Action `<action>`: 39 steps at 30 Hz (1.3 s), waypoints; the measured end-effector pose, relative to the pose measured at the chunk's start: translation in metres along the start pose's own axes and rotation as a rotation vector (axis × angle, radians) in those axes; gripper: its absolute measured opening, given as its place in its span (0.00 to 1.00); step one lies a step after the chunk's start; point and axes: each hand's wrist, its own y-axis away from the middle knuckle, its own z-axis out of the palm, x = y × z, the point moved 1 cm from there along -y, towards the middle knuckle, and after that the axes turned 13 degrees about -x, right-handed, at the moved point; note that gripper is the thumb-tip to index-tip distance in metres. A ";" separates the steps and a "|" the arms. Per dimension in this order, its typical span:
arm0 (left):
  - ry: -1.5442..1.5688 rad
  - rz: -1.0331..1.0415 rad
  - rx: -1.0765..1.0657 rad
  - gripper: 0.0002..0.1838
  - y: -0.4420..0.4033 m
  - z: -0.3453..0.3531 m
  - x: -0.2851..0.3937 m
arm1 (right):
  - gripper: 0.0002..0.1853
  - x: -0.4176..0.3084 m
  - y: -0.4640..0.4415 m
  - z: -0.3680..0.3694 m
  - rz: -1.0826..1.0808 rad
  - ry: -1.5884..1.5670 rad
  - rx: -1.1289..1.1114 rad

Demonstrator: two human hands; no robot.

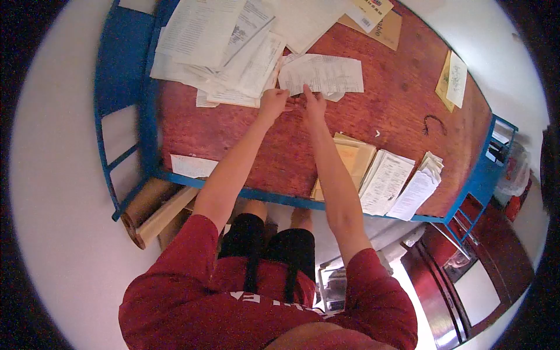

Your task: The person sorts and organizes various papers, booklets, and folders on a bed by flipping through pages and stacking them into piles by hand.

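Observation:
A sheet of paper (326, 73) with faint print lies on the reddish-brown wooden board, above my hands. At its lower left corner, my left hand (273, 105) is closed, its fingertips pinching the edge. My right hand (315, 106) grips the lower edge a little to the right, with one finger lying over the paper. Another piece of paper (335, 97) peeks out beneath the sheet. Left of it, and close to my left hand, spreads a large loose pile of printed papers (204, 35). My fingers partly hide what is under them.
Near the front edge lie brown envelopes (353, 157) and two paper stacks (388, 178). A white slip (192, 166) is at front left. Envelopes (382, 29) lie at the back, a dark cord (431, 123) at right. A blue metal frame (149, 111) borders the board.

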 end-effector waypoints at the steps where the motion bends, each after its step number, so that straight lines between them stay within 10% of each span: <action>1: 0.090 -0.016 -0.049 0.13 0.003 0.000 0.002 | 0.13 0.004 -0.006 -0.002 -0.079 0.191 0.004; 6: -0.035 0.107 -0.062 0.12 0.019 -0.003 -0.001 | 0.08 0.030 -0.009 -0.036 -0.302 0.461 0.092; 12: -0.698 0.840 0.248 0.15 0.067 0.009 0.037 | 0.06 -0.026 0.109 -0.023 -0.314 0.592 -0.005; 15: -0.775 0.820 0.294 0.20 0.082 0.022 0.044 | 0.08 -0.036 0.155 -0.039 -0.266 0.489 -0.143; 18: -0.525 0.079 -0.374 0.24 0.089 0.031 0.035 | 0.11 -0.042 0.192 -0.065 -0.217 0.335 -0.268; 21: -0.260 -0.159 -0.653 0.21 0.111 0.053 0.027 | 0.13 -0.051 0.221 -0.099 -0.195 0.302 -0.327; 26: -0.264 -0.073 -0.668 0.16 0.149 0.114 0.010 | 0.14 0.002 0.234 -0.209 -0.254 0.808 -0.009; 39: -0.301 0.047 -0.766 0.13 0.213 0.317 -0.074 | 0.15 -0.022 0.323 -0.388 -0.391 0.498 0.321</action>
